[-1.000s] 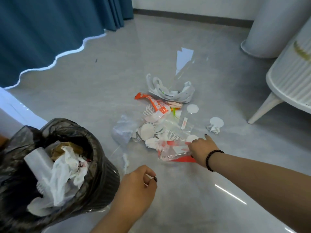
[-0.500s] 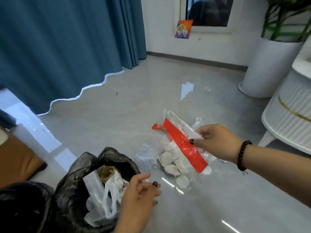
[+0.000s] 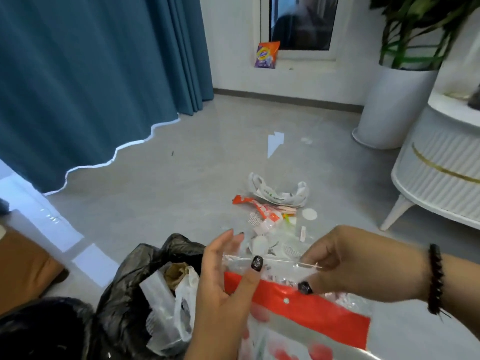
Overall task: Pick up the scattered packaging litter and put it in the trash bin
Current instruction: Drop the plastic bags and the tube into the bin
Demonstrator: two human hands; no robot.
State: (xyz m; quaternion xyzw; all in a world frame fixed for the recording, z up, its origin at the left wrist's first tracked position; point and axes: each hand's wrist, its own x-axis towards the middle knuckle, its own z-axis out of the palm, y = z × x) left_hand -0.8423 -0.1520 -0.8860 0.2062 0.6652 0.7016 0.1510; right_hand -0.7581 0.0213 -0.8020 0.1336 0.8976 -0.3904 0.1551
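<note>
Head view. Both hands are holding a clear plastic bag with a red band point(image 3: 309, 307) up in front of the camera, just right of the trash bin point(image 3: 130, 294).

The left hand point(image 3: 228, 289) is pinching the bag's top left edge, thumb across the front, the other fingers point(image 3: 226, 242) extending loosely upward behind the film. The right hand point(image 3: 353, 266) is curling around the top right edge, thumb pressing on the red band.

The bin, lined in black, is sitting at lower left, already holding a white bag point(image 3: 179, 315) and other scraps near its rim.

More litter is lying on the grey floor beyond the hands: a red and white wrapper point(image 3: 259, 206), a crumpled white bag point(image 3: 280, 190), white round discs point(image 3: 309, 213), small clear pieces. A white planter point(image 3: 389, 105) and a white ribbed cabinet point(image 3: 439, 172) are standing at right.

Risks, as judged:
- The bag is hanging beside the bin, not over it; letting go here would likely be dropping it back onto the floor.
- The bin is looking fairly full; slick film could be sliding off the heap.
- Small discs and clear pieces are easy to miss on the pale floor.
</note>
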